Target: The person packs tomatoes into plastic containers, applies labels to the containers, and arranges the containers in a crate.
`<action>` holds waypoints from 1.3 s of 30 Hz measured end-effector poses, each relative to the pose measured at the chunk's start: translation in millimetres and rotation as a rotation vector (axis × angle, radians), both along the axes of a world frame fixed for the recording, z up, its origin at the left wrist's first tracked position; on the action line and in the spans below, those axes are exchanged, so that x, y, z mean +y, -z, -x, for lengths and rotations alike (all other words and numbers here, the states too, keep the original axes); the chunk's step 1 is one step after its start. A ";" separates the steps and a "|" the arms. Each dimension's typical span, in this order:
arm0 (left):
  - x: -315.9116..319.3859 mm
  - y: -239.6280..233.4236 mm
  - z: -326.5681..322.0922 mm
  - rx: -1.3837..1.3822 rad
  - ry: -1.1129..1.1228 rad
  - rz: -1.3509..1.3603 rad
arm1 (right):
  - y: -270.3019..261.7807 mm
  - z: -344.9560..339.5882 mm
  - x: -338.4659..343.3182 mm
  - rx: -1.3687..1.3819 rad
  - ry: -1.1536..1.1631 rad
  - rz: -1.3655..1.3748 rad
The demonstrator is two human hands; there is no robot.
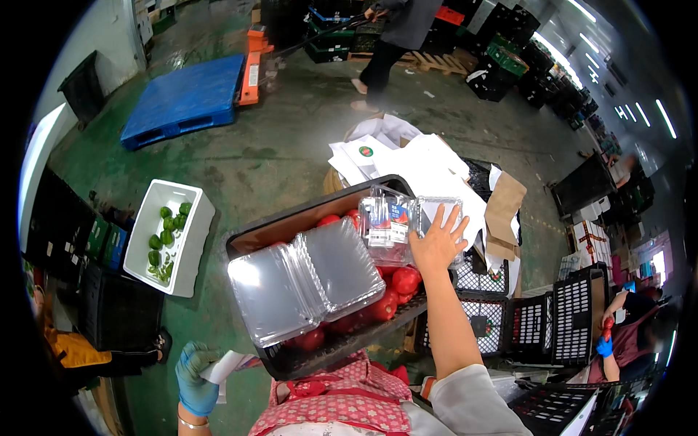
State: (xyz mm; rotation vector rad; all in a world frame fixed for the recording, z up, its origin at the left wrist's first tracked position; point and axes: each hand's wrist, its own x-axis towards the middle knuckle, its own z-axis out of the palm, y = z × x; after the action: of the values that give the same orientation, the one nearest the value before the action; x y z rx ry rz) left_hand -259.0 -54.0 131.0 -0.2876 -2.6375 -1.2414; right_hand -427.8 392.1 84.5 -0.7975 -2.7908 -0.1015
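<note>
My left hand (197,376), in a blue glove, grips a strip of white paper (223,366), possibly labels, left of my apron. Bare and with fingers spread, my right hand (440,240) rests on an open clear plastic clamshell (384,220) bearing printed labels. Under and around that clamshell, a black plastic crate (327,359) holds red tomatoes (386,306). A stack of clear clamshell containers (305,280), opened flat, lies across the crate's left part and covers many of the tomatoes.
White paper sheets (431,169) and cardboard (504,218) pile up beyond the crate. A white foam box (202,240) with green peppers stands left. Farther off are a blue pallet (185,98), an orange pallet jack (251,76) and a person (403,32). Another person (627,338) holds tomatoes at right.
</note>
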 end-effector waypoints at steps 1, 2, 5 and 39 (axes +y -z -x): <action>1.2 -0.3 -1.4 0.016 -0.035 -0.012 | 5.1 0.9 1.6 0.016 -0.005 -0.013; 4.7 -2.3 -1.4 0.032 -0.073 -0.025 | 9.1 2.0 5.2 0.033 -0.012 -0.027; 3.7 -5.7 0.5 -0.019 -0.057 -0.045 | 14.5 3.7 30.7 0.021 0.036 -0.147; -37.6 9.7 -3.3 -0.170 0.213 -0.345 | -84.9 -113.1 -256.7 -0.139 -1.422 1.071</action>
State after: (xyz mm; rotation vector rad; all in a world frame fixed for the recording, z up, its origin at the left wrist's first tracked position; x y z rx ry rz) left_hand -255.7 -91.6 121.4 -0.4282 -2.5140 -1.8350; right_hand -314.6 135.5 169.3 1.2261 -2.6370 1.6032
